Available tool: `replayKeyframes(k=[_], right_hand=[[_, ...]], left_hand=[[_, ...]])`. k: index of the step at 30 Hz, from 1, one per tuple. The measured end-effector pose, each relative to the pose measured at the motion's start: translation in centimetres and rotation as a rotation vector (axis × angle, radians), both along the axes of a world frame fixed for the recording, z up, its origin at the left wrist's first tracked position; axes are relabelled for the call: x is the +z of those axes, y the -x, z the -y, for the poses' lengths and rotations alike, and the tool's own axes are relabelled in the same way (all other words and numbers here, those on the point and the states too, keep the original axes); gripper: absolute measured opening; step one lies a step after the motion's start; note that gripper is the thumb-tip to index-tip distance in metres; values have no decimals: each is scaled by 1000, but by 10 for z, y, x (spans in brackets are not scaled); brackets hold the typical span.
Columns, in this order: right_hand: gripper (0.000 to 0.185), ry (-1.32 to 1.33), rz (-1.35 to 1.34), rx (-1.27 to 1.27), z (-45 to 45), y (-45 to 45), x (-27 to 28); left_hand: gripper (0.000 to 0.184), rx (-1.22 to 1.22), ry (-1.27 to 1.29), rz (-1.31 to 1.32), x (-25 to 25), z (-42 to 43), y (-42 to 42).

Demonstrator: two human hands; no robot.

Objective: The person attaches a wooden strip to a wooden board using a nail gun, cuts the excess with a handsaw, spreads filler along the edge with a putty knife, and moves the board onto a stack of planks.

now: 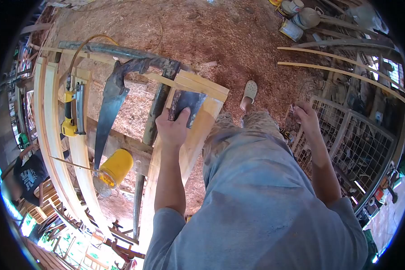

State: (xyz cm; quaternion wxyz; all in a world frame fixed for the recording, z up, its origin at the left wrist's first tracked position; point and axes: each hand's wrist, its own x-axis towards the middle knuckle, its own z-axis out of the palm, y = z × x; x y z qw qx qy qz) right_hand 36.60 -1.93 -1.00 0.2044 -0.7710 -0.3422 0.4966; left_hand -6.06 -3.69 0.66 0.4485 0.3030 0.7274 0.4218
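My left hand (174, 126) is closed on a dark, flat scraper (192, 102) with a broad blade and a rough, worn edge, the thumb pressed on its face. The scraper is over a pale wooden board (208, 118) that runs down beside my left leg. My right hand (305, 113) is off to the right of my legs, its fingers curled in; whatever may be inside them is too small to make out. Left of the board, a handsaw (109, 114) with a dark wooden handle lies across the metal frame.
A yellow nail gun (69, 112) with a hose rests on long planks (49, 117). Close by is a yellow container (117, 166). Wire mesh panels (346, 130) stand at right; paint cans (291, 29) sit beyond. Another person (30, 173) is at far left. Shavings cover the floor.
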Motion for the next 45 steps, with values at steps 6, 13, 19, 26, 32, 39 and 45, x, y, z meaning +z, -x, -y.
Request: replayKeyframes(k=[6,13,19,26,32,39,45], right_hand=[[35,8,-29,-5,1,0,6],[38,-18,21,31,4,-9,-6],[37,-2,-30,74,0,-4,0],[34,-17,-18,50,-4,29,28],[32,-189,-59,163,-7,44,13],[47,-159,-624,714,-34,143,64],[41,-60,-781,808,-42,166,94]], left_hand=[[19,-19,38,-73,7,-10,13],[24,-37,64,-132,9,-13,23],[25,-20,17,-218,12,-19,37],[29,35,41,-196,8,-26,56],[20,102,-256,-506,20,-10,56],[24,-154,-817,-950,24,12,-46],[20,-55,-751,-881,13,12,-133]])
